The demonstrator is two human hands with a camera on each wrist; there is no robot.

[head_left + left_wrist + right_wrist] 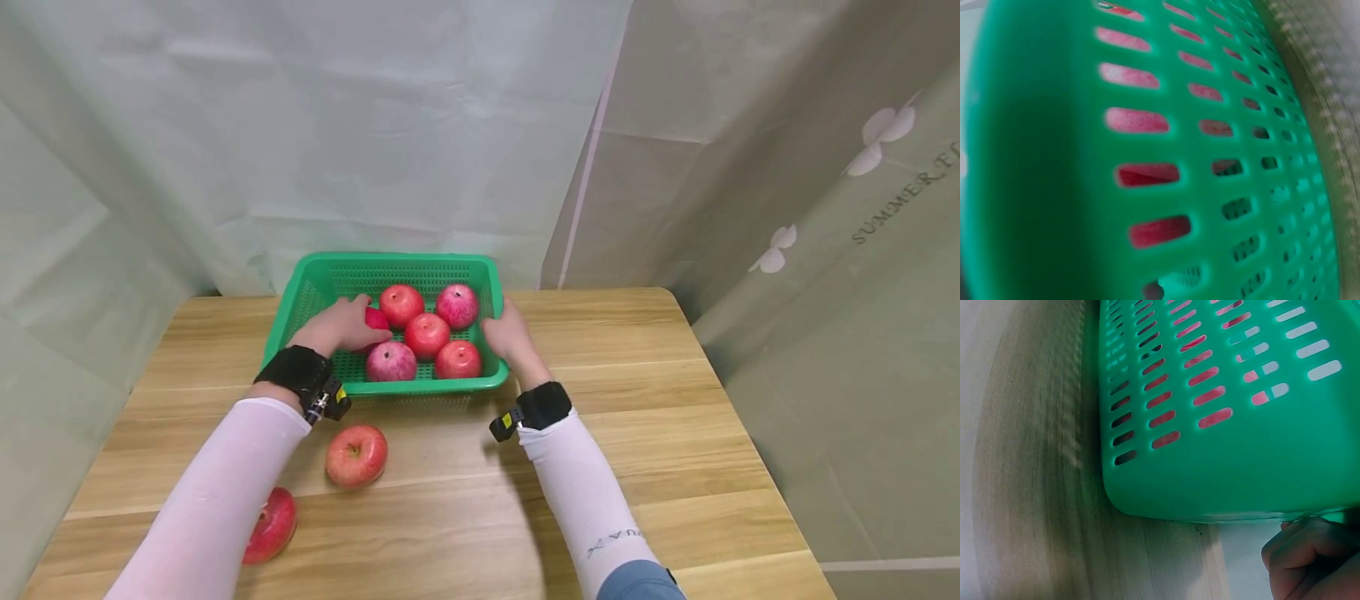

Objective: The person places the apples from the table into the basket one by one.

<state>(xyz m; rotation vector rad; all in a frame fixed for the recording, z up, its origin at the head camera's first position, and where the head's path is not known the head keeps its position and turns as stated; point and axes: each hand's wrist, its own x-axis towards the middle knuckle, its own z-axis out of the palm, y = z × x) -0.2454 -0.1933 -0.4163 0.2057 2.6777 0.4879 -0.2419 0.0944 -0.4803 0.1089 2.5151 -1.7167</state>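
A green slotted basket (315, 283) stands on the wooden table (675, 433) and holds several red apples (427, 335). My left hand (339, 326) reaches into the basket's left side and grips a red apple (376, 318) that is mostly hidden under the fingers. My right hand (507, 331) grips the basket's right rim, and its curled fingers (1310, 550) show under the green wall (1229, 456) in the right wrist view. The left wrist view is filled by the blurred basket wall (1041, 156), with red showing through the slots.
Two more red apples lie on the table in front of the basket, one (356, 455) near the middle and one (272, 525) partly behind my left sleeve. Pale curtains hang behind and beside the table. The table's right half is bare wood.
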